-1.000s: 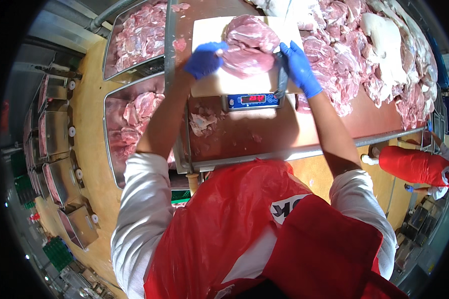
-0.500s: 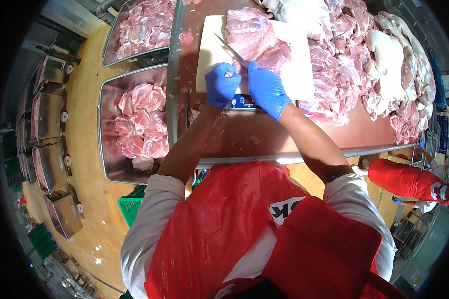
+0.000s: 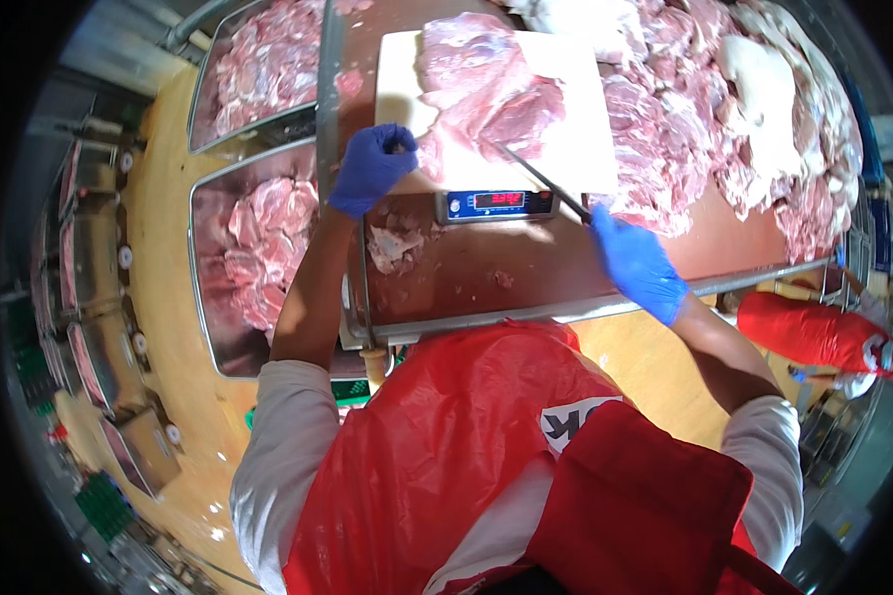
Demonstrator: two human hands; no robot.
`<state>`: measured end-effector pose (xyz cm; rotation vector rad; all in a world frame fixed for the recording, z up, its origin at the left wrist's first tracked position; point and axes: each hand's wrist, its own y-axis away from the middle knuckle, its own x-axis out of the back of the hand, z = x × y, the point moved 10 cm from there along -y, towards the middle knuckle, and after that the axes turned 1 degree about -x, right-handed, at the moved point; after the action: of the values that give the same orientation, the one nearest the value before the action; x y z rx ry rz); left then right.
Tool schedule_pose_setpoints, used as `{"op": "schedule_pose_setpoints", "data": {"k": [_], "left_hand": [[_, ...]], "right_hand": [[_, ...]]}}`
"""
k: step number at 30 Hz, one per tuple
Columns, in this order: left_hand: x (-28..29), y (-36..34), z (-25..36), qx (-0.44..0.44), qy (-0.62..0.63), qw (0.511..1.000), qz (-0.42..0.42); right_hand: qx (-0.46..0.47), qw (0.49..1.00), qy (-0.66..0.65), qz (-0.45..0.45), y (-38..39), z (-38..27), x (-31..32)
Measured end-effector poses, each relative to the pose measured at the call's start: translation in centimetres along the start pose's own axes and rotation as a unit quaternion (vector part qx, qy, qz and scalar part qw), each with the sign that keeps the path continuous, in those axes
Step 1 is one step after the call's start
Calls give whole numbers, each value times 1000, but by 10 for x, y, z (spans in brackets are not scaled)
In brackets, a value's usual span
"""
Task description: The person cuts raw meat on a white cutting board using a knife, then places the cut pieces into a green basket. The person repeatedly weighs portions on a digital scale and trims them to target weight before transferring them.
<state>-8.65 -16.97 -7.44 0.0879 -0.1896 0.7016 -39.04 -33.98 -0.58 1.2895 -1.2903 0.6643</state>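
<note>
My right hand (image 3: 637, 260), in a blue glove, grips the dark handle of a knife (image 3: 546, 182) at the board's near right corner. Its blade points up and left, the tip by the near edge of a large slab of raw meat (image 3: 496, 84). This slab lies on a white cutting board (image 3: 587, 129). Beside the board's left edge, my gloved left hand (image 3: 372, 171) is closed with curled fingers; what they hold, if anything, is hidden. A blue scale display (image 3: 501, 204) with red digits shows at the board's near edge.
Meat pieces (image 3: 655, 139) are heaped right of the board. Small scraps (image 3: 395, 246) lie on the brown tabletop (image 3: 486, 283). A wooden-handled rod (image 3: 374, 365) crosses the table's near edge. Metal tubs of meat (image 3: 268, 233) stand left. A co-worker in a red apron (image 3: 809, 332) is at the right.
My hands have moved apart: the right with the knife toward me and right, the left leftward off the board. The small pinkish piece in my left fist no longer shows.
</note>
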Motion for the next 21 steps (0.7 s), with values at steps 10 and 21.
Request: {"op": "schedule_pose_setpoints", "data": {"k": [10, 21], "left_hand": [[-4, -8, 57, -71, -231, 964, -108], [268, -179, 14, -49, -497, 865, 42]], "right_hand": [[58, 990, -41, 122, -109, -70, -5], [-137, 914, -350, 153, 19, 59, -12]]}}
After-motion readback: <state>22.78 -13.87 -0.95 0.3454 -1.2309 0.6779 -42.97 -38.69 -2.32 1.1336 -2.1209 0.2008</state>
